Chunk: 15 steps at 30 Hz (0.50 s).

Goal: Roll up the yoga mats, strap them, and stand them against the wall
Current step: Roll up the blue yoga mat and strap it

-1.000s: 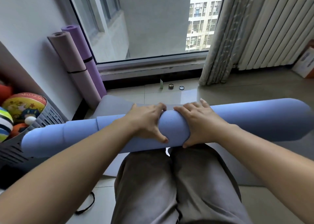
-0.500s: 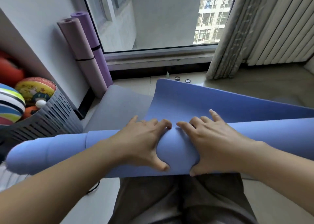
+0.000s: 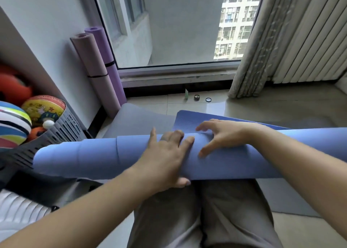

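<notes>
The step in hand is the rolling of the blue mat (image 3: 93, 159), which lies as a thick roll across the person's lap, its left end near the basket (image 3: 62, 129) of balls and its right end running out of view. The roll is not finished: a loose flap (image 3: 189, 120) lies flat on the far side, over a grey mat (image 3: 142, 120) spread on the floor. The left hand (image 3: 165, 159) grips the roll, fingers draped over the top and thumb tucked under the near side. The right hand (image 3: 221, 135) is released, fingers spread and resting on the flap where it meets the roll, thumb on the roll itself. The next move likely calls for drawing the flap in tight and even, then strapping. Two strapped mats, a pink mat (image 3: 92, 73) and a purple mat (image 3: 107, 59), already lean on the wall.
</notes>
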Motion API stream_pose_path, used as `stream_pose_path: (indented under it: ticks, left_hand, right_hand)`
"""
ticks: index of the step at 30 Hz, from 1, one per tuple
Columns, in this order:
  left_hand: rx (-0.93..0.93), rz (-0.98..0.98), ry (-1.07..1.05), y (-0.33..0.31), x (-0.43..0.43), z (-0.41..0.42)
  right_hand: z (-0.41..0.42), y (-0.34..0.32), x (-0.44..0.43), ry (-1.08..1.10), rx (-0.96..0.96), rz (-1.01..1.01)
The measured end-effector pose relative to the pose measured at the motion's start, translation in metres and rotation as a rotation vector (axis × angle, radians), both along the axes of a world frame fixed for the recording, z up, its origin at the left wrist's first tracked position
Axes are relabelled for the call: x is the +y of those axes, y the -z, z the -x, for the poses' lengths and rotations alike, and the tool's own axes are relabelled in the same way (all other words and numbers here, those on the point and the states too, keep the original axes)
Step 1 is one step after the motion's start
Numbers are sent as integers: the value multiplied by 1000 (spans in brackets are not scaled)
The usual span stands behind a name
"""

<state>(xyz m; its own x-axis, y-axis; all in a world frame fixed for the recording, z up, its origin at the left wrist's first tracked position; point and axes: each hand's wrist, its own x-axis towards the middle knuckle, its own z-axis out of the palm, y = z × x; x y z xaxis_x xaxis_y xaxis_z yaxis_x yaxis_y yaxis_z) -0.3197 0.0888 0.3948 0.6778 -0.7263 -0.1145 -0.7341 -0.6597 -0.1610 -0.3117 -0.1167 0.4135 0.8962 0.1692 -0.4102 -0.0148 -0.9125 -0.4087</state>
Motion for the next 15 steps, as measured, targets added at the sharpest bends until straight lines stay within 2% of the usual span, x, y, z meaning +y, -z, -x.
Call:
stream_pose_path:
  ticks: [2,5,11,15]
  left_hand:
    - [-53,-46,-23,12,1,0]
    - [-83,-4,-37,18,-3,-6]
    - [-88,48,-12,-4,-2,-4]
    - [-14,48,32,-12,14,15]
  right_hand:
    - [4,6,2,-37,-89,96]
    - [11,15,6,-233,-214,338]
    - [11,-18,12,-237,-155,358]
    - [33,-32,24,-232,3,318]
